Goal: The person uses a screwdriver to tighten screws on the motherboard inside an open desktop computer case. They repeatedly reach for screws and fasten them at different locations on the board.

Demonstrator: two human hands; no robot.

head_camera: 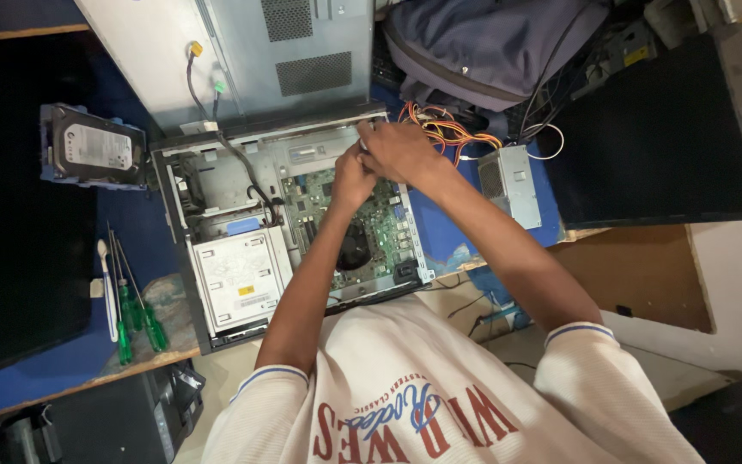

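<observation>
Reaching over a white printed sweatshirt (440, 404), a person works both hands into an open grey desktop computer case (289, 228) lying on a blue tabletop (45, 369). The left hand (351, 179) and right hand (401, 150) press together at the case's far edge, above the green motherboard (380, 228); whether they clamp anything cannot be told. The step appears to be seating or freeing a small part, calling for a careful pull. Green-handled screwdrivers (135, 314) lie left, a black hard drive (92, 146) beyond, orange and yellow cables (448, 129) farther back.
</observation>
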